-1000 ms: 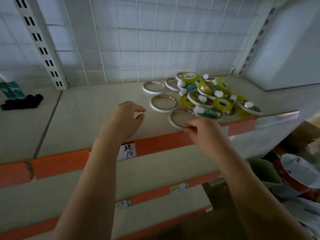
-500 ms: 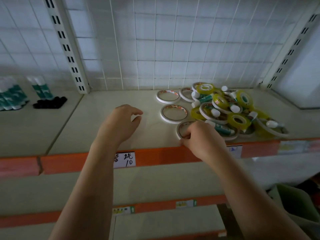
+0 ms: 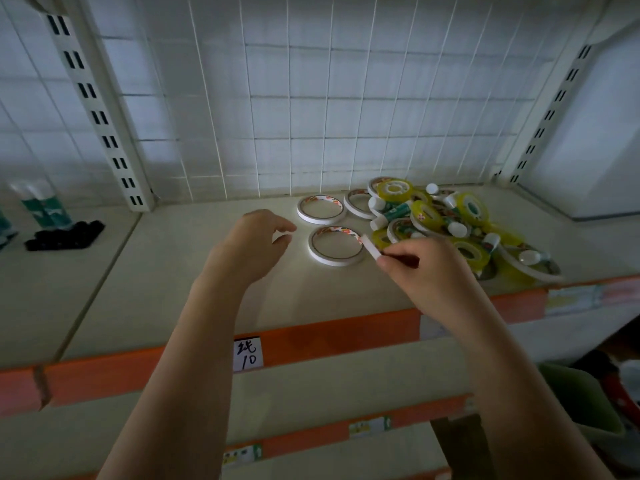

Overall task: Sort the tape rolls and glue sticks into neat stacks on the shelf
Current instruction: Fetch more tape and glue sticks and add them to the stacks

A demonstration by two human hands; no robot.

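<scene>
A jumbled pile [image 3: 446, 226] of yellow tape rolls, white tape rings and green-and-white glue sticks lies at the right of the cream shelf [image 3: 194, 271]. Three white tape rings lie flat to its left: one near the middle [image 3: 335, 245], two further back [image 3: 320, 209] [image 3: 358, 203]. My right hand [image 3: 426, 268] pinches a white tape ring [image 3: 370, 248], lifted and tilted on edge, just right of the middle ring. My left hand [image 3: 252, 247] hovers over the shelf left of the rings, fingers loosely curled, holding nothing.
A white wire grid [image 3: 311, 98] backs the shelf between two slotted uprights [image 3: 100, 112] [image 3: 550, 109]. On the neighbouring shelf at left stand green glue sticks [image 3: 41, 209] beside a black object [image 3: 65, 233]. An orange strip with a price tag [image 3: 247, 353] edges the front.
My right hand has picked the front white tape ring up off the shelf and tipped it on edge. My left hand has stayed put. The camera has tilted upward.
</scene>
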